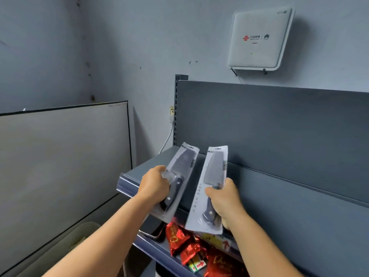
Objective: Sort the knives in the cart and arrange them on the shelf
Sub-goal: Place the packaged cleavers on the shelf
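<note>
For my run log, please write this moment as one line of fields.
left hand: grips left packaged knife | right hand: grips right packaged knife | both over top shelf | lower shelf: red packets

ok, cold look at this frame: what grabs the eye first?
Two packaged knives, side by side at centre above the grey shelf: the left hand grips the left knife and the right hand grips the right knife, both by the handle end. Next, the red packets on the shelf below, and the white wall box at upper right.
</note>
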Available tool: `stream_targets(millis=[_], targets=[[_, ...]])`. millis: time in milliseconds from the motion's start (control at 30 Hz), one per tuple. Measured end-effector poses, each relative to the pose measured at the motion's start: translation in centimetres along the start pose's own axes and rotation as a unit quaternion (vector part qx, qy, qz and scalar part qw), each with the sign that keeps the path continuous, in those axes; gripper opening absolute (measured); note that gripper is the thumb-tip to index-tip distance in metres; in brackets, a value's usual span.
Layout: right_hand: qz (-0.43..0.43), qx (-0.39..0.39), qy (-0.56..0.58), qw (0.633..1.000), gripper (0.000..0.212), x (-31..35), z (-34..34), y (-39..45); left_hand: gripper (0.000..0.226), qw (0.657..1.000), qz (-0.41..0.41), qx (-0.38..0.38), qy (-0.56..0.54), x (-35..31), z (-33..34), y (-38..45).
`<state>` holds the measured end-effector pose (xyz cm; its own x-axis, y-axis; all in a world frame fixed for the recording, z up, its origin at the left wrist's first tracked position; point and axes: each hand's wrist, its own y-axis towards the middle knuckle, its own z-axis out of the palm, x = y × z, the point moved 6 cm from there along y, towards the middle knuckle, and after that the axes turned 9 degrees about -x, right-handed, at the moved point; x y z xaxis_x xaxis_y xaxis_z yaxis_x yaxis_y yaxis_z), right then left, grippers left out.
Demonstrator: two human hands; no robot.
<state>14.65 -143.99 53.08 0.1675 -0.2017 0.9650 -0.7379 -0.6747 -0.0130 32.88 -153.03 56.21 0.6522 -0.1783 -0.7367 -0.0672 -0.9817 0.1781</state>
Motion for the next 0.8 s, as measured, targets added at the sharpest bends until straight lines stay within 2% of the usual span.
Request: stream_targets(millis=[133,233,400,600,700,800], targets=[[0.029,-0.051,-0.043,0.997,0.027,0.7,2.4,1.3,0.05,1.0,-0.002,0.027,0.008,1.3,0.3,3.6],[0.045,-0.059,-0.076,0.994,0.025,1.3,3.8,1.7,0.049,0.998,0.016,0.049,0.02,1.2,0.9,5.3],[0.062,-0.072,-0.179,0.979,0.042,1.6,5.5,1.8,0.035,0.992,0.059,0.072,0.083,0.4,1.4,6.4],[0.061,-0.06,-0.356,0.931,0.038,1.8,5.2,1.6,0.029,0.97,0.114,0.108,0.183,1.6,2.3,7.4],[0.051,-0.034,-0.392,0.918,0.04,2.2,5.2,1.2,0.02,0.955,0.16,0.117,0.223,1.3,2.5,7.7],[0.022,-0.027,-0.401,0.916,0.047,2.6,4.6,0.9,0.021,0.942,0.192,0.133,0.242,0.6,2.5,7.3]])
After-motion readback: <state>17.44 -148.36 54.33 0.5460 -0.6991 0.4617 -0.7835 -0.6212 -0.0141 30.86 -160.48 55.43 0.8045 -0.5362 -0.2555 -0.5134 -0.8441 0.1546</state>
